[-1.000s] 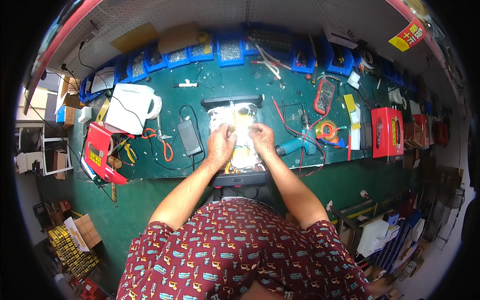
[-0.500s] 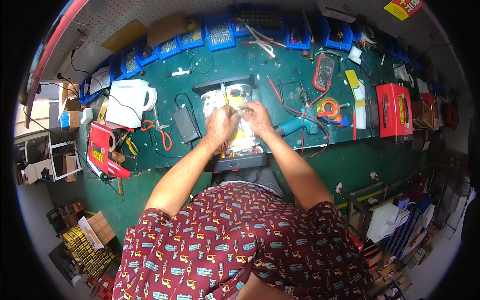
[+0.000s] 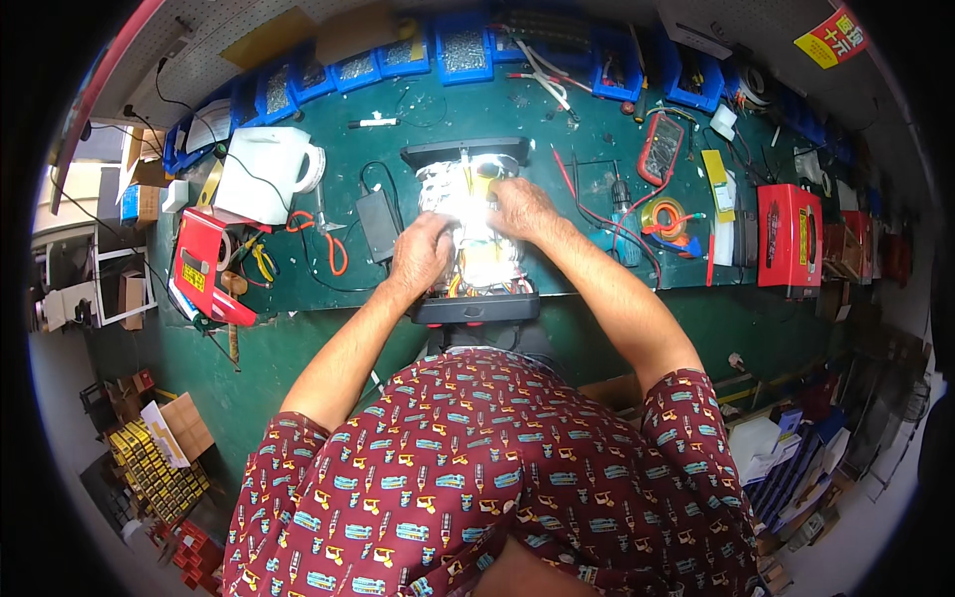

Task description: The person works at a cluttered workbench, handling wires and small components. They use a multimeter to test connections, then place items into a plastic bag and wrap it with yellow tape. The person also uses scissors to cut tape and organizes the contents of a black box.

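Note:
A silver-wrapped pack (image 3: 487, 271) lies on the green bench, glaring under strong light. It sits between a black far end panel (image 3: 466, 151) and a black near end panel (image 3: 476, 307); coloured wires show by the near one. My left hand (image 3: 422, 255) is closed against the pack's left side, its fingers curled onto the edge. Over the upper right of the pack, my right hand (image 3: 527, 211) has its fingers bent together beside a yellow patch (image 3: 484, 183). Glare and the fingers hide what its fingertips hold.
A black power adapter (image 3: 377, 226) and orange-handled scissors (image 3: 336, 255) lie to the left, near a white jug (image 3: 269, 177). To the right are a teal power drill (image 3: 624, 234), a red multimeter (image 3: 661, 149) and a red box (image 3: 789, 237). Blue bins (image 3: 464, 55) line the back.
My hands were close together over the middle of the pack. Now they are apart: the left is at its left edge, the right farther up and right. The whole view has shifted slightly.

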Tool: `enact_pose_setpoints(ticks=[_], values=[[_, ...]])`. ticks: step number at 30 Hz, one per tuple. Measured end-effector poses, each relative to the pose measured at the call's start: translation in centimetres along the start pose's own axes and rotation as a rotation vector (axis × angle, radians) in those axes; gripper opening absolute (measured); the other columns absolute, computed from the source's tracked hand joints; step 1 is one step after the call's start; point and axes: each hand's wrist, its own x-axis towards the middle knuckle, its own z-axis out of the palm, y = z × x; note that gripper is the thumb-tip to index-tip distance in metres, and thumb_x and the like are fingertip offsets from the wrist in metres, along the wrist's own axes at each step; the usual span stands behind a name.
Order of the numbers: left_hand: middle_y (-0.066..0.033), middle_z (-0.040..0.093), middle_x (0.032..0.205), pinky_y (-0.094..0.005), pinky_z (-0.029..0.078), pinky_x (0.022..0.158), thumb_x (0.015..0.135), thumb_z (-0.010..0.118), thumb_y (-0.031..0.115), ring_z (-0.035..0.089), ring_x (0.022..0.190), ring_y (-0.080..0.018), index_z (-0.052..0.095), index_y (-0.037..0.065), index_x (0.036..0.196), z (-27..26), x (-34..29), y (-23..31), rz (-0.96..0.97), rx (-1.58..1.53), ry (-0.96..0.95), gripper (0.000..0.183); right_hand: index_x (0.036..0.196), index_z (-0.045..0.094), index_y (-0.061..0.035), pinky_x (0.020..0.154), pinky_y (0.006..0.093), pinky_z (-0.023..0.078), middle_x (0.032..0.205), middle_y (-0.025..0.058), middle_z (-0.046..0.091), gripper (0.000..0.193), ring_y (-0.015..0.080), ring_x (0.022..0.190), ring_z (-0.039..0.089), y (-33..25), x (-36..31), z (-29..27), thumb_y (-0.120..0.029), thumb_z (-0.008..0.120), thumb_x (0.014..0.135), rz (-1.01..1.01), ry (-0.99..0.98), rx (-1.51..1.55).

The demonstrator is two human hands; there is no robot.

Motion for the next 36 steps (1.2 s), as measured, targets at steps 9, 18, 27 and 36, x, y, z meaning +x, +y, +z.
enact_pose_setpoints(ticks=[9,18,27,36], values=[[-0.0184,0.062,0.093,-0.0480,0.051,0.076,0.093,0.054,0.020,0.063,0.089,-0.0371,0.056,0.011,0.132,0.7,0.6,2.0,0.081,0.292,-0.300,0.040,0.088,0.069,0.0021,0.083,0.0463,0.055,0.091,0.0236,0.070,0.021,0.0378,0.092,0.069,-1.9,1.3,-0.5,-0.015,0.065,0.077,-0.055,-0.088,-0.224],[-0.0224,0.063,0.090,-0.0503,0.052,0.072,0.092,0.052,0.017,0.065,0.083,-0.0392,0.051,0.010,0.137,1.1,0.8,1.0,0.129,0.361,-0.353,0.046,0.092,0.072,0.0019,0.081,0.0435,0.056,0.093,0.0226,0.071,0.020,0.0352,0.095,0.070,-3.5,1.5,-1.6,-0.008,0.069,0.075,-0.054,-0.175,-0.284],[-0.0220,0.063,0.092,-0.0494,0.053,0.069,0.088,0.054,0.014,0.066,0.081,-0.0389,0.050,0.006,0.134,1.3,0.9,0.7,0.177,0.408,-0.390,0.048,0.089,0.073,0.0003,0.080,0.0438,0.056,0.093,0.0227,0.071,0.016,0.0349,0.094,0.070,-3.0,1.5,-0.9,-0.005,0.067,0.074,0.023,-0.118,-0.225],[-0.0216,0.063,0.091,-0.0500,0.053,0.071,0.087,0.056,0.014,0.066,0.084,-0.0392,0.053,0.006,0.131,1.9,1.0,0.2,0.189,0.464,-0.444,0.044,0.093,0.072,-0.0007,0.081,0.0427,0.056,0.094,0.0221,0.071,0.025,0.0364,0.093,0.069,-5.1,2.0,-0.6,-0.007,0.072,0.069,-0.088,-0.209,-0.327]])
